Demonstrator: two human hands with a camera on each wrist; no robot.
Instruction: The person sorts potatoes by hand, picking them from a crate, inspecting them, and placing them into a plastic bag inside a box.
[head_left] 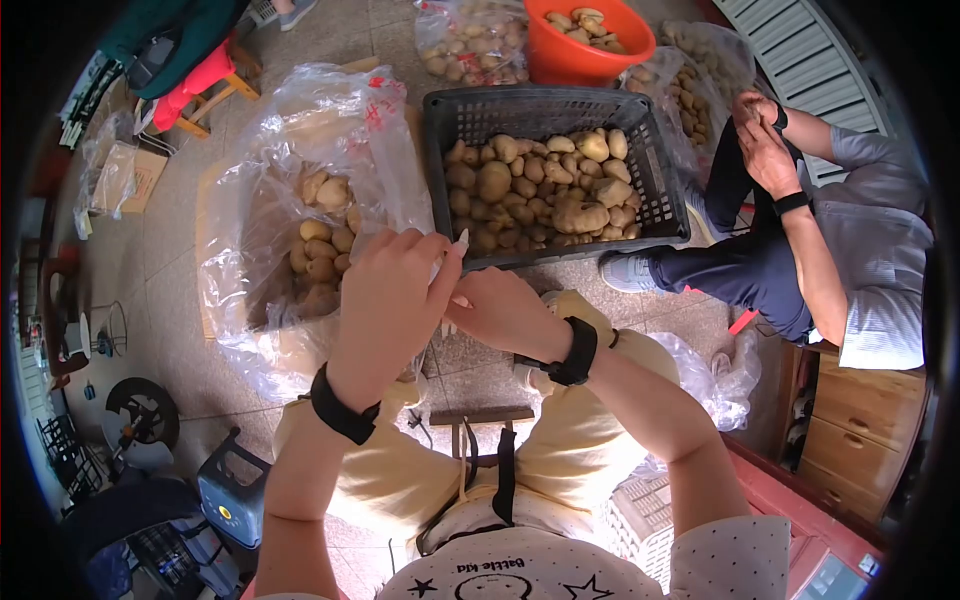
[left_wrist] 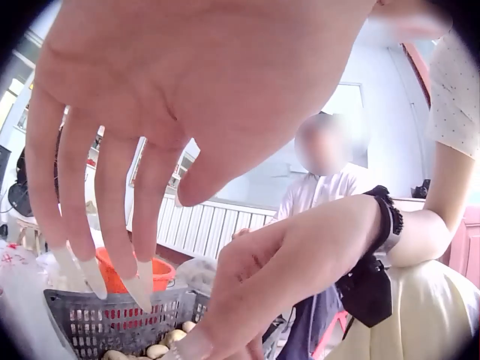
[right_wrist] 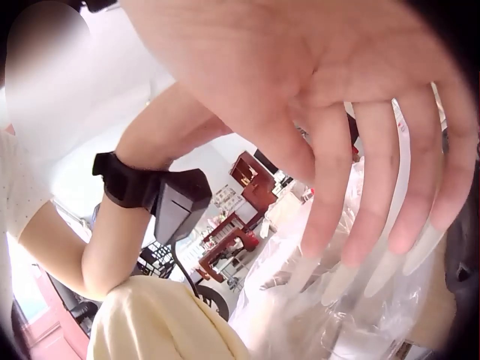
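Observation:
My left hand and right hand are close together over my lap, and they overlap in the head view. In the left wrist view, the left hand has fairly straight, slightly spread fingers with long pale nails. The right wrist view shows the right hand with its fingers extended too; nothing shows in either palm. Ahead stands a black plastic crate of potatoes. To its left, clear plastic sheeting lines a cardboard box with several potatoes inside.
Behind the crate are an orange tub and bagged potatoes. Another person sits at the right, hands together. A blue stool stands at lower left, wooden drawers at lower right.

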